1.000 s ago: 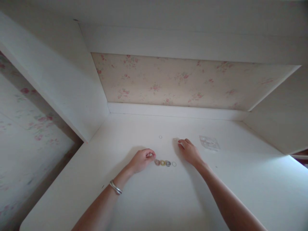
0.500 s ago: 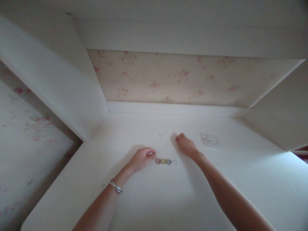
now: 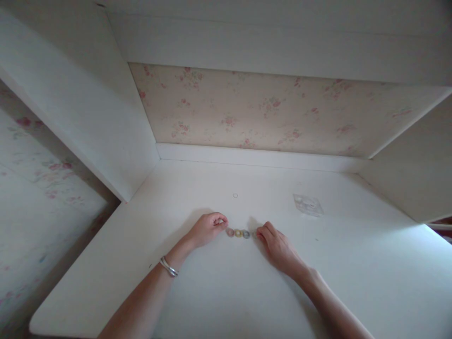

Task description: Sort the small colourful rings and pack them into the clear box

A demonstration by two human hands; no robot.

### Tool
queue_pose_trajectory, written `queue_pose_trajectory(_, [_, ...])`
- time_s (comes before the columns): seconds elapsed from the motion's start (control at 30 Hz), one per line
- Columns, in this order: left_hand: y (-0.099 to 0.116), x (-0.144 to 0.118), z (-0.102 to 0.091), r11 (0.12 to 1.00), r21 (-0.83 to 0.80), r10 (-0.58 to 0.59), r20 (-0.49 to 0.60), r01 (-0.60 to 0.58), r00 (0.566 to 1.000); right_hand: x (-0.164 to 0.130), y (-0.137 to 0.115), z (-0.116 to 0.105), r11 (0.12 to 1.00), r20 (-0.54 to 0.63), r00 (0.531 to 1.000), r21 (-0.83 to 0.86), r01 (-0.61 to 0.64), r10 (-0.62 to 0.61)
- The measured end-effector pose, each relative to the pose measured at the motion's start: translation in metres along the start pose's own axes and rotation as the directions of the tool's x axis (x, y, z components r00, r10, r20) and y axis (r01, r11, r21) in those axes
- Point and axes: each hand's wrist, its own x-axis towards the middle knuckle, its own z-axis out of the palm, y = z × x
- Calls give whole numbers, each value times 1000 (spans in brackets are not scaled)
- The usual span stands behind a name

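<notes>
A short row of small coloured rings lies on the white desk between my hands. My left hand, with a silver bracelet at the wrist, rests at the row's left end, its fingertips pinched together; what they pinch is too small to tell. My right hand lies at the row's right end, fingertips touching or covering the last ring there. A lone thin ring lies farther back on the desk.
A small clear plastic bag lies at the back right of the desk. White side panels enclose the desk left and right, floral wallpaper covers the back wall, and a white shelf hangs overhead.
My right hand has come back from the far middle of the desk to the right end of the ring row. My left hand has stayed in place.
</notes>
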Motion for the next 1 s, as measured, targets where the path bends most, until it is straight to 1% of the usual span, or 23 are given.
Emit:
queue_pose_trajectory(0.1, [1,-1,0,1000,10,-12,-9,12,1000,-7,0,3,1000,-7,1000,-5,12,-12])
queue_pose_trajectory(0.33, [0,-1,1,1000,14,-15,-17,15,1000,-6,0,3,997,-16,998,-55,53,-54])
queue_pose_trajectory(0.4, [0,-1,1,1000,17,-2,-15,3,1000,-8,-1,3,997,-38,997,-42,70,-72])
queue_pose_trajectory(0.47, [1,-1,2,1000,24,1,-17,-1,1000,-10,0,3,998,-89,994,-9,66,-67])
queue_pose_trajectory(0.57, [1,-1,3,999,36,-14,-30,15,999,-15,3,1,997,-202,979,71,0,14])
queue_pose_trajectory(0.63, [2,0,4,999,42,-16,-38,18,999,-16,7,1,989,-278,956,139,-57,94])
queue_pose_trajectory(0.7, [4,4,5,998,61,-12,-51,15,999,-17,11,0,972,-325,930,209,-105,170])
queue_pose_trajectory(0.77, [7,12,6,995,97,1,-70,6,998,-16,15,0,953,-343,909,265,-146,235])
queue_pose_trajectory(0.83, [9,25,9,987,162,30,-86,-16,996,-15,18,1,939,-338,902,301,-167,269])
queue_pose_trajectory(0.9, [12,40,11,965,260,68,-94,-41,993,-14,19,0,933,-325,904,318,-171,277])
queue_pose_trajectory(1.0, [16,64,14,900,434,93,-105,-38,990,-13,19,-1,929,-314,906,327,-176,282])
